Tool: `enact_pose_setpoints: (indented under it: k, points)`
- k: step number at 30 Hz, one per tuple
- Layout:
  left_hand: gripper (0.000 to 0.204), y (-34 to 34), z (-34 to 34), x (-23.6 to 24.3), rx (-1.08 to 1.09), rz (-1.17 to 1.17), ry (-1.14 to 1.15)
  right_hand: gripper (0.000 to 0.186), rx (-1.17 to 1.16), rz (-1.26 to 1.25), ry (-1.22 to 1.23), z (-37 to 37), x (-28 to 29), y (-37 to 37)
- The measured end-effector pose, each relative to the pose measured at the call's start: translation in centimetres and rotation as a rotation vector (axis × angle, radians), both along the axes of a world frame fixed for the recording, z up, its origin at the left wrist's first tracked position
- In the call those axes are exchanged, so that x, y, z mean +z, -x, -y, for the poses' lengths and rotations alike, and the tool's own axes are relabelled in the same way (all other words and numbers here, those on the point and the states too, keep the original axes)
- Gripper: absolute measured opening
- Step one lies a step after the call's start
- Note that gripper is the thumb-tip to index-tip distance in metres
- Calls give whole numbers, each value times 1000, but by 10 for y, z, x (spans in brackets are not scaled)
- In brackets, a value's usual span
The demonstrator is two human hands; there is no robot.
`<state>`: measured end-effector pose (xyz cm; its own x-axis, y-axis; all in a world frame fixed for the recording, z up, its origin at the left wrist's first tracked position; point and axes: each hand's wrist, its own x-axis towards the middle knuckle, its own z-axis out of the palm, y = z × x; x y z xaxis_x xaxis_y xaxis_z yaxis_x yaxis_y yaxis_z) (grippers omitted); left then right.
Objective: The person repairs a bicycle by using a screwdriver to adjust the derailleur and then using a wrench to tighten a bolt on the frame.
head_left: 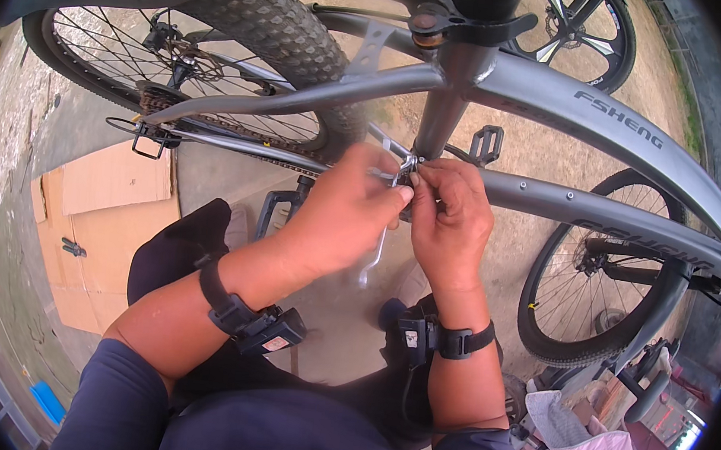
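Note:
My left hand (347, 205) is closed, thumb against fingers, around a thin silver tool (374, 261) with a bent lower end; motion blurs both. My right hand (450, 221) is pinched beside it, fingertips against small silver metal parts (409, 162) at the foot of the seat tube (443, 116). What its fingertips hold is hidden. These parts belong to a grey bicycle frame (555, 92) lying across the view in front of me. Both hands nearly touch, just below the frame tubes.
The knobby rear tire (267, 21) rises at upper left; the front wheel (536, 298) stands at right. Pedals (488, 146) project near my hands. Flattened cardboard (107, 244) with a small dark part (74, 247) lies on the floor at left. Another bicycle wheel (608, 41) is beyond.

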<state>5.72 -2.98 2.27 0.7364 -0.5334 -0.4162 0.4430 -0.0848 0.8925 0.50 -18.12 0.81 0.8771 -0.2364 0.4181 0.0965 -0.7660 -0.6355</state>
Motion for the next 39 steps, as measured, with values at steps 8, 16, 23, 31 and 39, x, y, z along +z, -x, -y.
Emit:
enact_pose_setpoints:
  k: [8,16,23,31,39]
  points:
    - [20,-6,6,8,42,-109,15,11,-14,-41,-3,-1,1,1]
    - [19,-24,-7,25,109,-548,375,20,7,54,79,4,-8,0]
    - [16,-5,-12,3,-41,74,298,16,-4,26,32,0,-3,0]
    - [19,-24,4,10,28,265,41,19,17,43,59,5,-6,0]
    - [20,-18,-3,-8,30,556,-58,20,11,45,45,3,-6,0]
